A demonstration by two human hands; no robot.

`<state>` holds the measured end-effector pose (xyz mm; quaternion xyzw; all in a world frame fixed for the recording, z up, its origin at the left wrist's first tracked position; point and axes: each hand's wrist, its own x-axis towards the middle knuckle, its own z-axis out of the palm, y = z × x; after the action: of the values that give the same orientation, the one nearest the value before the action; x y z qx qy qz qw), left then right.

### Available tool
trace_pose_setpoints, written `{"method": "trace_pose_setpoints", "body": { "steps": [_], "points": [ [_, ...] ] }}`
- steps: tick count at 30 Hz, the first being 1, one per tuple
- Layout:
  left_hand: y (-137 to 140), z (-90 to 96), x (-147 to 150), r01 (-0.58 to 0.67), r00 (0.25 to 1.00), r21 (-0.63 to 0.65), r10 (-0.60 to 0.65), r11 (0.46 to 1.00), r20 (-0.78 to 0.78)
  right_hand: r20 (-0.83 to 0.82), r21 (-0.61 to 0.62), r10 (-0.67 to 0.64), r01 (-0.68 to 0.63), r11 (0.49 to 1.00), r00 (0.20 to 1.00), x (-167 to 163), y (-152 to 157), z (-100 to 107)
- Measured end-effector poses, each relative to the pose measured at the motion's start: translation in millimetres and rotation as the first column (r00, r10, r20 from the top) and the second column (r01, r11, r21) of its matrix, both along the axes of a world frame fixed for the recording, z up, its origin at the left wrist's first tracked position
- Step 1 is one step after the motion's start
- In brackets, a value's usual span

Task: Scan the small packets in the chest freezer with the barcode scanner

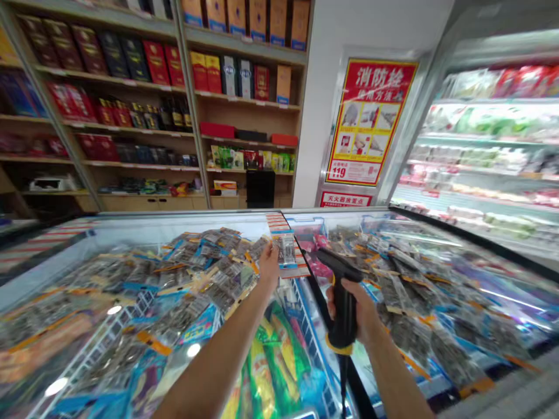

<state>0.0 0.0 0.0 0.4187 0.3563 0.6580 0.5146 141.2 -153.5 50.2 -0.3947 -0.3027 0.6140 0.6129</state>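
Note:
My left hand [268, 263] is closed on the left edge of a small flat packet [286, 251], clear in the middle with blue bands. The packet is held over a red-and-white striped strip [277, 222] on the freezer's centre divider. My right hand [358, 305] wraps round the handle of a black and yellow barcode scanner [343, 308]. Its head points left toward the packet, and a cable hangs from the handle's base. Whether the trigger is pressed cannot be seen.
Many similar packets [227, 282] lie heaped in the left freezer bay, more packets [406, 291] in the right. Green and yellow bags [266, 366] sit in a wire basket below my left arm. Behind stand shelves of boxes [218, 75], a red poster [371, 122] and a lit refrigerated display [489, 139].

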Motion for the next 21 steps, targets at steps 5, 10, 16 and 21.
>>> {"method": "trace_pose_setpoints", "body": {
  "steps": [5,10,16,21],
  "points": [
    [7.5,-2.5,-2.7,0.079,0.997,0.033,-0.08,0.996,0.014,0.123,-0.029,-0.088,0.092,0.995,0.989,-7.8,-12.4,13.2],
    [19.1,0.6,0.5,0.061,0.993,0.04,-0.056,0.997,-0.108,0.329,0.009,-0.193,0.201,0.98,0.924,-17.5,-18.4,24.8],
    [22.7,53.3,-45.6,-0.083,0.692,0.135,0.155,0.987,-0.706,0.412,0.05,-0.447,0.47,0.881,0.794,1.0,-15.6,32.1],
    [44.1,81.9,-115.7,-0.221,0.278,0.078,0.139,0.972,-0.951,0.456,0.008,-0.528,0.59,0.808,0.717,43.4,-28.8,32.6]
  ]
}}
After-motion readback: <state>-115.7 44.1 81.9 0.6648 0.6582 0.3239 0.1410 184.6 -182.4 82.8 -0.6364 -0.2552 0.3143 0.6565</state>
